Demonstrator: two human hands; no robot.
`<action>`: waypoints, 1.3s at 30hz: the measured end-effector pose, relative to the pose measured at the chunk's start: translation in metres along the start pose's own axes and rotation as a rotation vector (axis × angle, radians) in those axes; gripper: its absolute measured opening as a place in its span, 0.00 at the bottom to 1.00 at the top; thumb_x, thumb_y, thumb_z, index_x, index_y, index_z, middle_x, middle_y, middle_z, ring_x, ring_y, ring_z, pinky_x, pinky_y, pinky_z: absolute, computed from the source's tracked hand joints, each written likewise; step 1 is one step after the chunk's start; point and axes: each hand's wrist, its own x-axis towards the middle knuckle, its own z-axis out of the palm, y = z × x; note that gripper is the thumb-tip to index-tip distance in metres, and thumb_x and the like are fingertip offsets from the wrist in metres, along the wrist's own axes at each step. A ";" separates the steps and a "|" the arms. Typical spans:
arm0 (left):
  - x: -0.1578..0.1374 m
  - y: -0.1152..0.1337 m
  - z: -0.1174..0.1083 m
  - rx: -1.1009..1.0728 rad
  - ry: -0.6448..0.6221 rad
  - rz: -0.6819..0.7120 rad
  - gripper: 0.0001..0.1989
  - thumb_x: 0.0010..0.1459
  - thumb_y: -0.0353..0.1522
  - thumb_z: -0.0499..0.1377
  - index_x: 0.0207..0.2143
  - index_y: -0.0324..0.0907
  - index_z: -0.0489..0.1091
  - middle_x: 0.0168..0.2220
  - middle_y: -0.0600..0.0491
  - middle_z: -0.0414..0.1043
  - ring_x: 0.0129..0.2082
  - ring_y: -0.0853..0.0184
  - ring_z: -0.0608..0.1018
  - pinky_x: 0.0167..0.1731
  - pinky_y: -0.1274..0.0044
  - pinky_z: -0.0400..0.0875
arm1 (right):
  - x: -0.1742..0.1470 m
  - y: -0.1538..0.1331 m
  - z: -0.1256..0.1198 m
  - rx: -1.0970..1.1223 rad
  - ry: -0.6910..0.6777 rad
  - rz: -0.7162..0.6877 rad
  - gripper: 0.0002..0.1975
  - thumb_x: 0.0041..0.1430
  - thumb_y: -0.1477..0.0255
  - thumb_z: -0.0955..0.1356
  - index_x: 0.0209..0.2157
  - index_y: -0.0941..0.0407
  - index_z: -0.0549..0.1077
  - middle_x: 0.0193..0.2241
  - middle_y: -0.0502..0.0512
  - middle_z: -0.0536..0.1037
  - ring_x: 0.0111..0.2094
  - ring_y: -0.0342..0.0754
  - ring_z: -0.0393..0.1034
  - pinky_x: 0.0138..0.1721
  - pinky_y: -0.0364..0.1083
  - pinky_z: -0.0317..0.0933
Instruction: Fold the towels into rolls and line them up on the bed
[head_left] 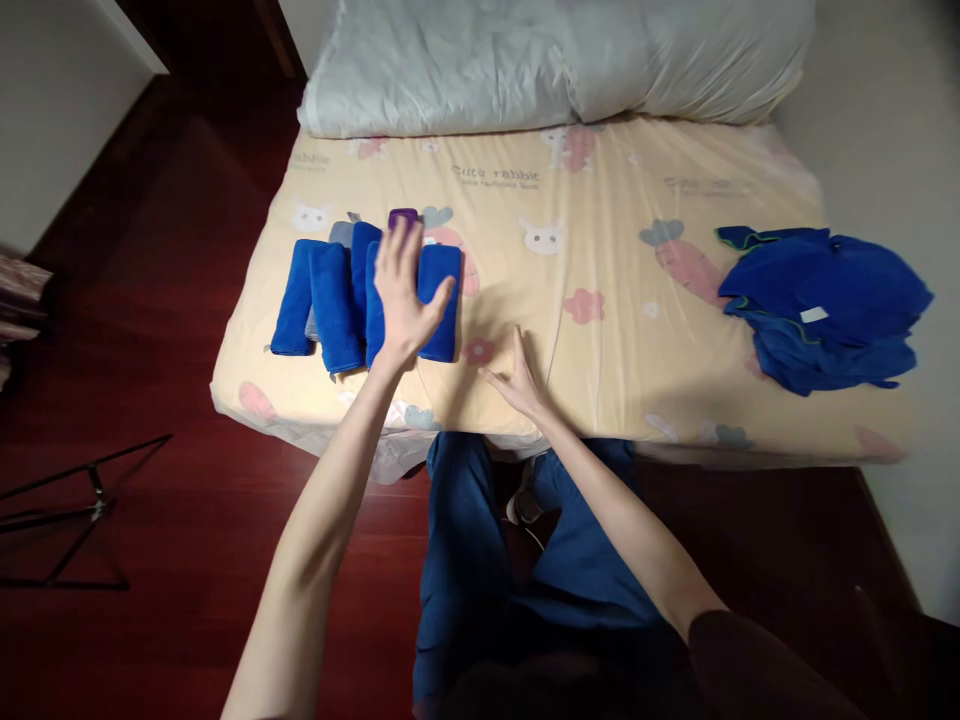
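Several folded blue towels (335, 305) lie side by side on the left part of the bed, with bits of grey and a purple towel (403, 215) among them. My left hand (405, 290) is over this group, fingers stretched and thumb apart, hiding part of the towels; whether it touches them I cannot tell. Just right of it lies a folded blue towel (442, 300). My right hand (517, 382) is low over the sheet near the bed's front edge, thumb and fingers apart, holding nothing.
A loose heap of blue towels (825, 300) with a white tag lies at the bed's right. Behind, a rolled pale quilt (555, 65) spans the rabbit-print sheet (600, 210). A black tripod leg set (94, 510) stands on the floor at left. Walls flank both sides.
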 end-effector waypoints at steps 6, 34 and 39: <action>0.013 0.003 0.100 0.066 -0.438 0.189 0.28 0.65 0.34 0.55 0.67 0.37 0.64 0.74 0.41 0.47 0.76 0.51 0.43 0.72 0.50 0.31 | -0.070 0.047 -0.069 -0.438 0.135 -0.042 0.33 0.71 0.61 0.63 0.73 0.50 0.52 0.74 0.58 0.50 0.76 0.55 0.39 0.75 0.61 0.40; -0.108 0.160 0.207 -0.140 -0.310 0.276 0.30 0.65 0.31 0.50 0.70 0.39 0.58 0.71 0.39 0.57 0.73 0.53 0.58 0.71 0.55 0.52 | -0.018 0.151 -0.288 -0.481 0.545 0.161 0.19 0.70 0.71 0.62 0.56 0.53 0.76 0.68 0.60 0.63 0.70 0.53 0.55 0.71 0.55 0.49; -0.110 0.159 0.209 -0.199 -0.283 0.217 0.31 0.63 0.31 0.52 0.69 0.43 0.60 0.68 0.43 0.62 0.70 0.54 0.64 0.70 0.57 0.55 | 0.015 0.200 -0.405 -0.805 0.626 0.512 0.24 0.67 0.74 0.61 0.63 0.55 0.71 0.73 0.61 0.52 0.72 0.57 0.46 0.69 0.61 0.50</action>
